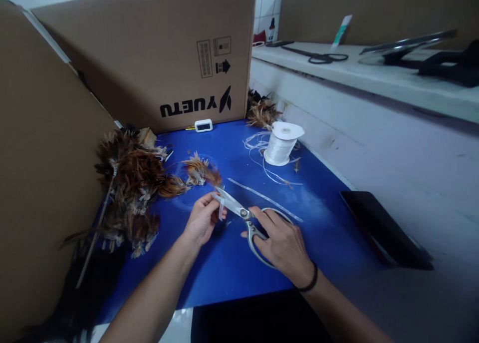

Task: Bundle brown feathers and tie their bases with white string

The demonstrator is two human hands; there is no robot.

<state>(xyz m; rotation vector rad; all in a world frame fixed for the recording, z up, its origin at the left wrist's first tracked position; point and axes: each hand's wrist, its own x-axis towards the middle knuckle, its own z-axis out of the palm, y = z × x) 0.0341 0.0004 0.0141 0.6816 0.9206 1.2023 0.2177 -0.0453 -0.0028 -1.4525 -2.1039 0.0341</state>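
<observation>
My right hand (281, 242) grips the handles of metal scissors (239, 212) above the blue mat (318, 208); the blades point up and left and are slightly apart. My left hand (202, 217) pinches a short piece of clear white ribbon (221, 207) right at the blade tips. A small bunch of brown feathers (200, 172) lies on the mat just beyond my left hand. A long strip of the same ribbon (262, 198) lies on the mat behind the scissors.
A pile of brown feathers on sticks (129, 183) lies at the left. A white spool of ribbon (280, 143) stands at the back. Cardboard walls (149, 58) close the left and back. A dark tablet (381, 230) lies right; a white ledge (355, 73) holds black scissors.
</observation>
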